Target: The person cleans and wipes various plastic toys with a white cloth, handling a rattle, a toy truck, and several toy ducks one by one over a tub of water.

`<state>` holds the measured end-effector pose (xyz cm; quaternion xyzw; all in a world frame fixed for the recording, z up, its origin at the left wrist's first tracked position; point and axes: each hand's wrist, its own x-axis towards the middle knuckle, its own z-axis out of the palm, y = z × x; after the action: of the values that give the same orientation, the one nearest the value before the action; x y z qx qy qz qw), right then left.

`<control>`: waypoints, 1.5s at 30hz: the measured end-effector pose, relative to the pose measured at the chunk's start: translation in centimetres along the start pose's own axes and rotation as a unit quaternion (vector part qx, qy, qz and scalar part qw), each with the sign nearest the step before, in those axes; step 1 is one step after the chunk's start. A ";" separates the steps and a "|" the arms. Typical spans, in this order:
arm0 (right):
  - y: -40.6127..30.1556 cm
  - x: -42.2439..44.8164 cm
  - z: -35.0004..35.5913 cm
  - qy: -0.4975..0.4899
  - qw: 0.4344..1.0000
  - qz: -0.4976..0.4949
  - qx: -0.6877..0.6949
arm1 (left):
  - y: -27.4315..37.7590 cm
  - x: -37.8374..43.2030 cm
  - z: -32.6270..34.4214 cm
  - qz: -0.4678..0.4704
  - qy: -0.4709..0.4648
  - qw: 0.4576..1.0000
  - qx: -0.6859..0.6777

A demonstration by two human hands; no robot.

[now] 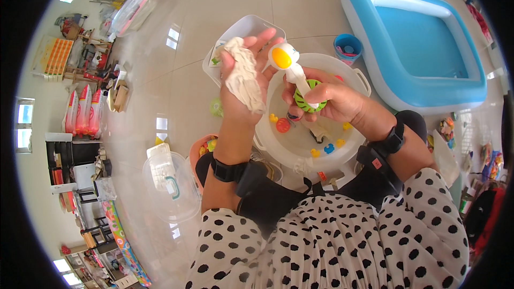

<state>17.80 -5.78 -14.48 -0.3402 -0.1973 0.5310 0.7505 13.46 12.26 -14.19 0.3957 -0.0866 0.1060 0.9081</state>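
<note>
A wet, crumpled cream cloth (pixel 244 76) lies across the raised palm of my left hand (pixel 257 84), whose fingers are spread. My right hand (pixel 331 94) grips a toy with a green slatted wheel (pixel 308 98), a white stem and a white duck-like head (pixel 283 56) with a yellow bill. Both hands are above a round white tub (pixel 263 140) of water. Small yellow ducks (pixel 315 153), a blue duck (pixel 329 148) and a red toy ball (pixel 282 125) are in the tub. A light cloth (pixel 303 166) hangs over its near rim.
A clear plastic bin (pixel 251 22) stands behind my left hand. A blue cup (pixel 347 48) stands beside an inflatable blue pool (pixel 401 84) at the right. At the left are a pink basket (pixel 196 148) of toys, a transparent lid (pixel 180 204) and a green slatted toy (pixel 216 106).
</note>
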 end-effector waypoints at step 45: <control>-0.6 -1.4 -2.0 0.195 0.529 -0.252 -0.786 | -2.2 -12.8 -21.6 -0.377 0.028 0.619 0.688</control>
<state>19.01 -7.77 -15.29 -0.8241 -0.4614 -0.1294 0.3020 3.33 25.11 -33.37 0.8997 0.1936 -0.2066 0.3324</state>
